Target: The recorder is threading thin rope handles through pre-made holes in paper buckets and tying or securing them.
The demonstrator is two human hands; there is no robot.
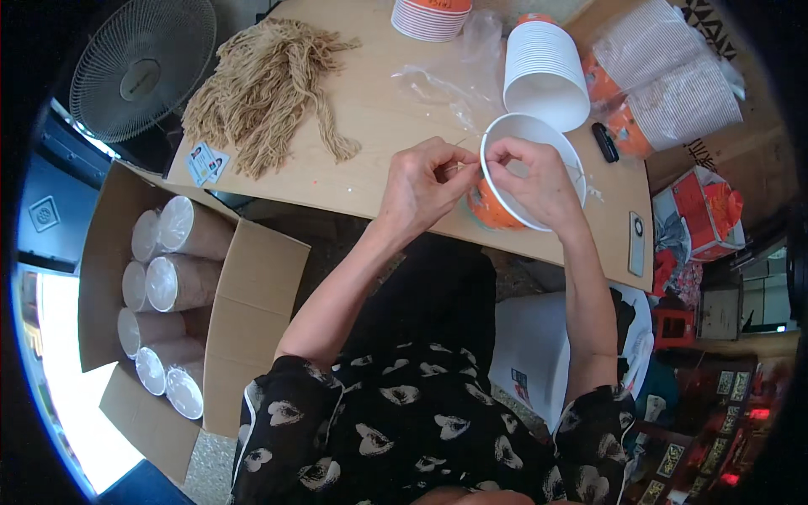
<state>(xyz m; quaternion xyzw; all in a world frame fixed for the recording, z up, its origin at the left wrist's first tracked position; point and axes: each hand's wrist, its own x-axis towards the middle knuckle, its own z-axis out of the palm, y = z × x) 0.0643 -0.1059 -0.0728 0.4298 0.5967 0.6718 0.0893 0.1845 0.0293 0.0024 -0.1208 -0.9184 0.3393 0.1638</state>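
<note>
A paper bucket (532, 128), white inside and orange outside, is tilted at the table's near edge with its mouth facing me. My right hand (543, 181) reaches over the mouth, its fingers closed at the left side of the rim; the fingertips are partly hidden. Just outside that rim, my left hand (429, 185) is closed in a pinch around what looks like a thin string. A fine strand stands out above its fingertips. Tan twine (278, 84) lies in a loose heap at the far left of the table.
Nested white buckets (547, 76) lie behind my hands, beside a clear plastic bag (463, 76). Wrapped bucket stacks (673, 101) sit at right, near a black object (604, 143). A cardboard box (257, 311) of wrapped stacks stands left, below a fan (139, 80). Cards (206, 162) lie by the twine.
</note>
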